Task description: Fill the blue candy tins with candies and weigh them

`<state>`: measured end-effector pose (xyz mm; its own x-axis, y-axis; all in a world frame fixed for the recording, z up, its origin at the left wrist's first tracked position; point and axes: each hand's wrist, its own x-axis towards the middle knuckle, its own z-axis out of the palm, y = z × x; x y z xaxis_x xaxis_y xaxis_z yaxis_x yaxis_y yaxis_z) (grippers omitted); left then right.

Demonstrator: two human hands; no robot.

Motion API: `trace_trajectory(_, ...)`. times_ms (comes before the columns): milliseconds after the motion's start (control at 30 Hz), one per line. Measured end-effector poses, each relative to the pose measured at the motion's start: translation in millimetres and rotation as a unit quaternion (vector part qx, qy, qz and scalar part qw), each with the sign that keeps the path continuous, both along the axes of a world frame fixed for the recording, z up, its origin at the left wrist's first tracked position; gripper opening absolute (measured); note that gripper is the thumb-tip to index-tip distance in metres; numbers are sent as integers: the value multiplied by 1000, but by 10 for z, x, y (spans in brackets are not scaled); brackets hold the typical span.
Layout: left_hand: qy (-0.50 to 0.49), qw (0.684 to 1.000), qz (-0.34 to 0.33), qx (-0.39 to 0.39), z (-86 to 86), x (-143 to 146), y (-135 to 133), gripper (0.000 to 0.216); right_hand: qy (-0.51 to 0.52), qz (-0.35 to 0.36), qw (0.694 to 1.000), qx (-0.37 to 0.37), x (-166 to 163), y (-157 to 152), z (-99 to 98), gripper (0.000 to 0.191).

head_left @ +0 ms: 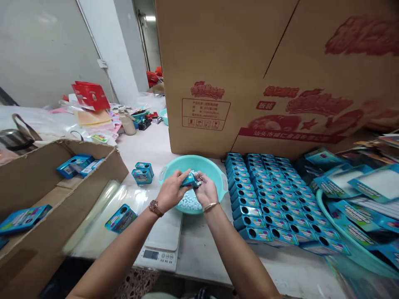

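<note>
— What have those hands got hold of?

— One small blue box (189, 180), held over the teal bowl (215, 172), just above the heap of white pellets (189, 202) in it. The box sits between the two hands, tilted, with its long side running from one to the other.

— Who's gripping it?

— Both. The left hand (170, 192), the one with the wristwatch (155, 207), has its fingers curled tight round the box's left end, thumb on top. The right hand (205, 192), with the bracelet (210, 205), closes on the other end, fingertips pinched narrow against it. From where I stand I cannot tell whether anything white is caught in that pinch.

— And the bowl, is it on the scale?

— It's at the far edge of the white scale (162, 245), touching or overlapping it; I can't say more than that.

— What else is about?

— To the right of the bowl, rows of blue boxes (274, 199) stand packed close together, round holes facing up. Behind them stands a big cardboard carton (249, 74) with red print. Left of the bowl two more blue boxes (142, 173) sit side by side on the table, and nearer, a flat blue pack (121, 218) lies on a clear plastic sheet (102, 207). An open cardboard box (62, 187) on the far left holds a few blue packs.
</note>
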<state>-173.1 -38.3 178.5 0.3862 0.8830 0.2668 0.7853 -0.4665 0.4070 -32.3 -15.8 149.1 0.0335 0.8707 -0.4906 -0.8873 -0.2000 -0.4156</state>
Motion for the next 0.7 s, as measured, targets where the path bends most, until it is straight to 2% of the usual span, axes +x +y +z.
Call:
trace_trajectory(267, -5, 999, 3, 39, 264, -33, -126, 59, 25, 14, 999, 34, -20, -72, 74, 16)
trace_trajectory(467, -125, 992, -2, 6, 150, -163, -213, 51, 27, 26, 998, 46, -23, -149, 57, 30)
trace_trajectory(533, -149, 989, -1, 6, 118, -214, -245, 51, 34, 29, 998, 47, -59, -171, 49, 30)
trace_trajectory(600, -126, 992, -1, 15, 141, -247, -269, 52, 33, 32, 998, 38, -110, -182, 44, 26)
trace_trajectory(700, -35, 999, -5, 42, 279, -251, -296, 54, 24, 41, 998, 29, -186, -184, 55, 19)
